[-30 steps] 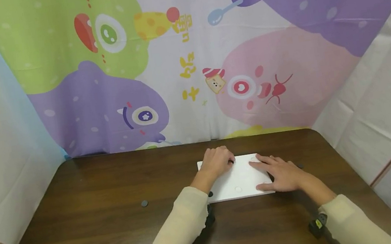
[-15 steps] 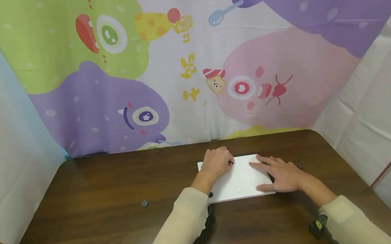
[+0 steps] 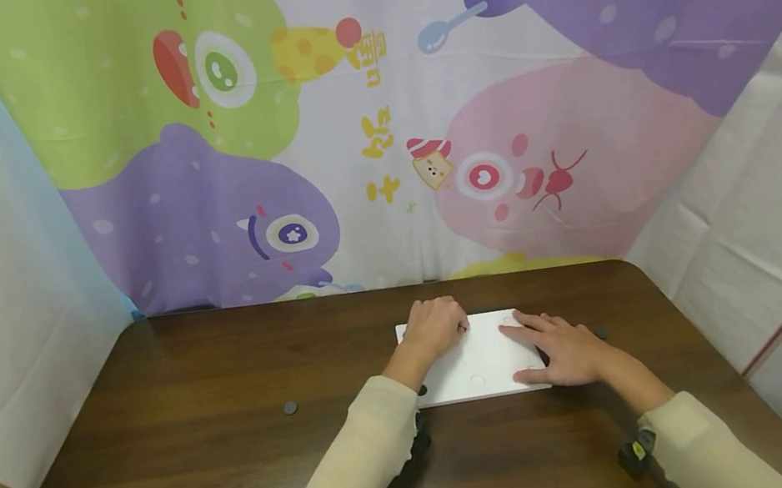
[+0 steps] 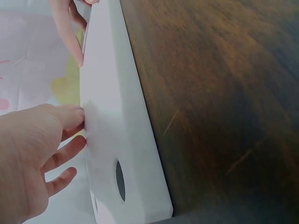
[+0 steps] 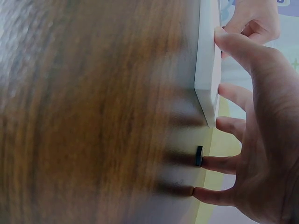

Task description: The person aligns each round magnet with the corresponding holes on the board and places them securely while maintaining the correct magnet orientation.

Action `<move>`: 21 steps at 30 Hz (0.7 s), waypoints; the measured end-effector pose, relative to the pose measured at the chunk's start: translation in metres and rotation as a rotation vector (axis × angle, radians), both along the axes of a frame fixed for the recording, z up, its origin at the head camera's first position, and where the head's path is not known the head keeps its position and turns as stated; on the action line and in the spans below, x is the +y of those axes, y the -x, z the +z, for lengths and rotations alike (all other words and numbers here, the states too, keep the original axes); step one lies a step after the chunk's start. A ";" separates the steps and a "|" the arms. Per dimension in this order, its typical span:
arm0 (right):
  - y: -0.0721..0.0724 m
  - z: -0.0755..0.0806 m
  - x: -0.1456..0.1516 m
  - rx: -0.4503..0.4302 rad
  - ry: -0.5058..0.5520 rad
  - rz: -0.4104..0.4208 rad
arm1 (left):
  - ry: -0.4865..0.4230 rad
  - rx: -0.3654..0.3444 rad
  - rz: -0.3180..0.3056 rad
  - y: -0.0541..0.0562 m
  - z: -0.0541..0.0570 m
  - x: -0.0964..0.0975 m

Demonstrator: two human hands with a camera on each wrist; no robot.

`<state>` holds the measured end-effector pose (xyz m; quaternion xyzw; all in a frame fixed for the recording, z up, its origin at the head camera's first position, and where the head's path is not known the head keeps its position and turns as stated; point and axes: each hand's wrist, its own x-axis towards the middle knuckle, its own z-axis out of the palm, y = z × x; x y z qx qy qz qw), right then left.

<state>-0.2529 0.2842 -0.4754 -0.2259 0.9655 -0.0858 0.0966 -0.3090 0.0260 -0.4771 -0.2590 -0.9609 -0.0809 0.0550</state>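
A white board (image 3: 487, 356) with several round recesses lies on the table. My left hand (image 3: 436, 326) is over its far left part, thumb and forefinger together at the board's surface. A sliver of a dark disc (image 3: 464, 329) shows under these fingertips in the head view; the rest of it is hidden. Another dark disc (image 4: 120, 181) sits in the recess at the near left corner. My right hand (image 3: 560, 346) is spread at the board's right end, thumb and some fingertips resting on it, the other fingers reaching past the edge to the tabletop.
A loose grey disc (image 3: 290, 408) lies on the table (image 3: 207, 482) to the left. Beyond the board's right end is another dark disc (image 5: 199, 156), close to my right fingertips. A printed curtain (image 3: 391, 244) hangs along the table's far edge.
The dark disc at my left fingertips shows less than before, and the fingers sit slightly lower on it. My right hand and the board have stayed in place.
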 end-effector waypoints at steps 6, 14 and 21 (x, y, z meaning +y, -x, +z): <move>0.000 0.001 0.000 -0.003 0.002 -0.001 | -0.012 -0.004 0.002 0.001 -0.002 0.000; 0.000 0.000 0.000 -0.004 0.005 -0.002 | -0.008 -0.003 0.005 -0.001 0.000 0.000; 0.000 0.000 0.000 -0.003 0.005 -0.003 | -0.012 -0.019 0.000 -0.001 0.003 -0.001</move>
